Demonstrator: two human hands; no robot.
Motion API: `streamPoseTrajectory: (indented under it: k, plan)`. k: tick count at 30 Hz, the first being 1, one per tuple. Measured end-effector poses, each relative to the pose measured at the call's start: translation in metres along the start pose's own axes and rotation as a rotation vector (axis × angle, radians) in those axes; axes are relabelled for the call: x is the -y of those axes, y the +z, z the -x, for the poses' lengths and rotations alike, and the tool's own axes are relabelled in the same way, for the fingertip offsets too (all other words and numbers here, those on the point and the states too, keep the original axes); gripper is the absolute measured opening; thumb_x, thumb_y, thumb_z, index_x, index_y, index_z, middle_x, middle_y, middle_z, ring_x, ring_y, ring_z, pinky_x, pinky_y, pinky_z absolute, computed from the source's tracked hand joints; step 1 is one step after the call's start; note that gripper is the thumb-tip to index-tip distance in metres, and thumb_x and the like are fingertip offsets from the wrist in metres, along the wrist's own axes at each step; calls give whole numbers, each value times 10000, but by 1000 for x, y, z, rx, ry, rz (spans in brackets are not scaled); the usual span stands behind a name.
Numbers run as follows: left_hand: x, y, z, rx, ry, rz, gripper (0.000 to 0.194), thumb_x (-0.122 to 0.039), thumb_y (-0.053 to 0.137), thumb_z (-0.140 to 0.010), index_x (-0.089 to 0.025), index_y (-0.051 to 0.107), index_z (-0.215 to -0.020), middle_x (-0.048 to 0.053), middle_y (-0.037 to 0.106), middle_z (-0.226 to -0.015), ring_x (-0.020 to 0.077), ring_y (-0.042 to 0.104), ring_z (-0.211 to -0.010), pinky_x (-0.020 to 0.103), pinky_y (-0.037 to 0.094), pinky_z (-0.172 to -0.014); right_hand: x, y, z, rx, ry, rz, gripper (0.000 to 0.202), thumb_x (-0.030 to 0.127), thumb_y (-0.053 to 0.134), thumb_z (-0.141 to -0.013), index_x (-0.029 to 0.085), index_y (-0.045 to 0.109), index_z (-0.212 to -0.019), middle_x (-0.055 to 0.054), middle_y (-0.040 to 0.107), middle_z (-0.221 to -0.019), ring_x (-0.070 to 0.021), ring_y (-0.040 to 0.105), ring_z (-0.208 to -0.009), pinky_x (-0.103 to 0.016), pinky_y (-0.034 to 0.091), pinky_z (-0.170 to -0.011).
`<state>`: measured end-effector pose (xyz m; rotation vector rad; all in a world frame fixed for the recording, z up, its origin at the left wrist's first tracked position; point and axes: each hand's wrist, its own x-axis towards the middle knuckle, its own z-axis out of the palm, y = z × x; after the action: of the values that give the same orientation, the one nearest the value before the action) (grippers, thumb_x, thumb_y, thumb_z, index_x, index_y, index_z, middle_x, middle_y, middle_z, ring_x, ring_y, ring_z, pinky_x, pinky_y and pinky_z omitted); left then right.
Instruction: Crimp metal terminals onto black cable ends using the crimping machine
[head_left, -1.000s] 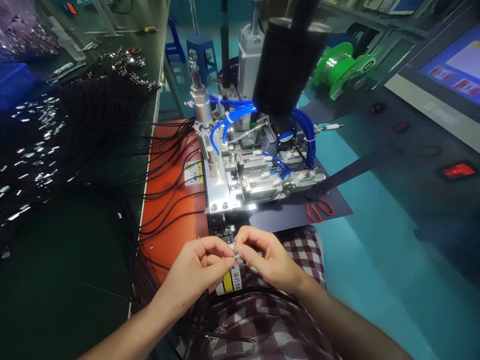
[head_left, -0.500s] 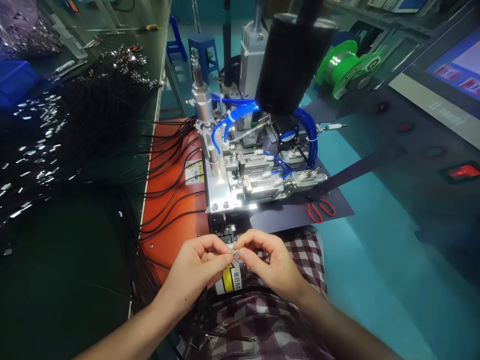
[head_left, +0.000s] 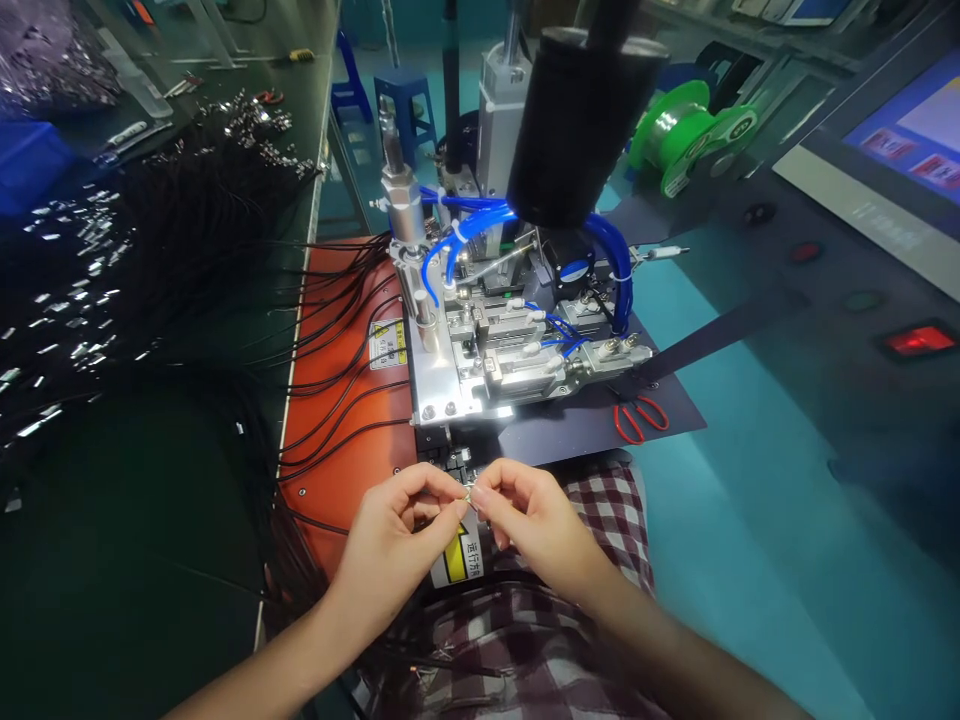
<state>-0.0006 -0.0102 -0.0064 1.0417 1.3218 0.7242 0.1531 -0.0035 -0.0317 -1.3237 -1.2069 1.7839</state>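
In front of my lap, my left hand pinches the end of some thin wires between thumb and index finger. My right hand is closed on the same wires from the other side, its fingertips almost touching the left ones. Only a small pale bit of the wires shows; the fingers cover the rest. Just beyond the hands is a black fixture track of the machine. A white label with a yellow arrow lies below the fingertips.
A metal machine with blue air hoses stands ahead. Black cables cross an orange plate into it. Red-handled scissors lie at its right. Cable bundles cover the left bench; a black cylinder hangs above.
My right fingers have closed further over the wires, and the red wire that stuck out below is no longer visible. Both hands stay in nearly the same place.
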Motion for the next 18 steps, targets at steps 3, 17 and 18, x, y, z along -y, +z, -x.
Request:
streamPoseTrajectory:
  k: [3, 17, 18]
  plan:
    - [1, -2, -2, 31, 31, 6, 105, -243, 638, -754, -143, 615, -778, -30, 552, -596, 63, 456, -498, 152, 358, -451, -2, -1, -2, 13, 4, -66, 189, 313, 565, -825, 158, 538, -721, 41, 503, -607, -61, 413, -451, -196, 311, -439]
    - [0, -6, -4, 137, -96, 85, 207, -361, 581, -807, -167, 508, -805, -101, 331, -463, 50, 267, -424, 159, 202, -395, -2, 5, 3, -70, -115, 65, 166, 269, 515, -864, 176, 516, -726, 53, 448, -590, -84, 385, -512, -214, 313, -479]
    - [-2, -5, -4, 130, -104, 62, 203, -349, 596, -794, -162, 516, -806, -98, 348, -466, 50, 282, -425, 157, 207, -395, -2, 5, 4, -106, -155, 130, 159, 251, 516, -863, 178, 523, -721, 42, 474, -620, -92, 412, -548, -219, 333, -509]
